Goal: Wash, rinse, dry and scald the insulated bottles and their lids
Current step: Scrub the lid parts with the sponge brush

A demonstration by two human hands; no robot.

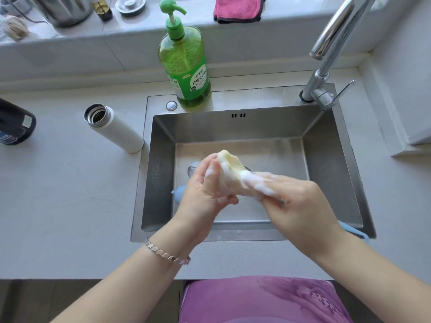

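While a white bottle point(116, 129) stands left of the sink point(233, 127), the left hand point(205, 190) and right hand point(298, 206) squeeze one foamy sponge point(229, 164).

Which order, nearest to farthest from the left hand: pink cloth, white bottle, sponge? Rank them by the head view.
1. sponge, held in the left hand
2. white bottle, on the counter left of the sink
3. pink cloth, on the back ledge
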